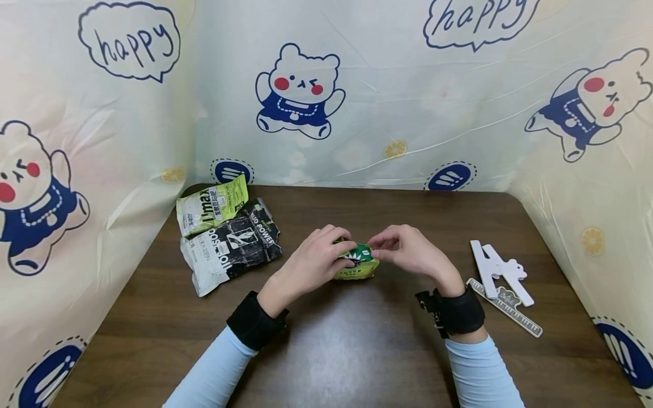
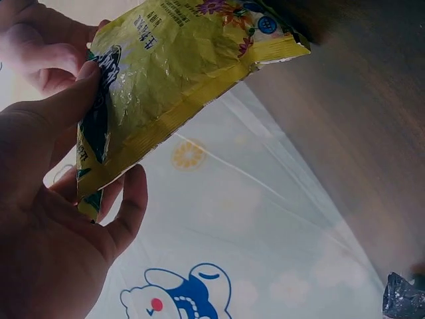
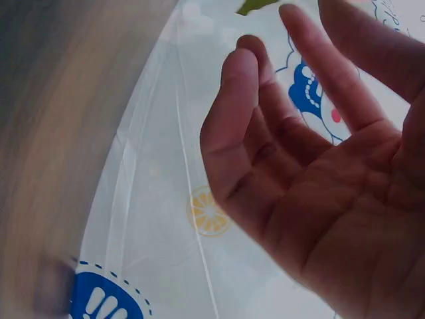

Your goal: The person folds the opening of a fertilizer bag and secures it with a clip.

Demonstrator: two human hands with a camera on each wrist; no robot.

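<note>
A small yellow-green packet (image 1: 359,272) with a dark green label is held just above the middle of the table. My left hand (image 1: 317,259) grips its left side, thumb on the printed face and fingers behind, as the left wrist view shows. Flowers and small print decorate the packet (image 2: 172,60), and a crimped seam runs along its edge. At the packet's right upper edge my right hand (image 1: 414,252) pinches with thumb and forefinger. In the right wrist view the other fingers of that hand (image 3: 312,179) are bent, and only a green tip of the packet (image 3: 255,5) shows.
On the left lie a lime-green bag (image 1: 214,207) and a larger black-and-white bag (image 1: 232,246), partly overlapping. To the right, white flat cut-out pieces (image 1: 502,272) rest over a grey patterned strip (image 1: 510,311). A printed cloth (image 1: 357,102) surrounds the wooden table (image 1: 347,351).
</note>
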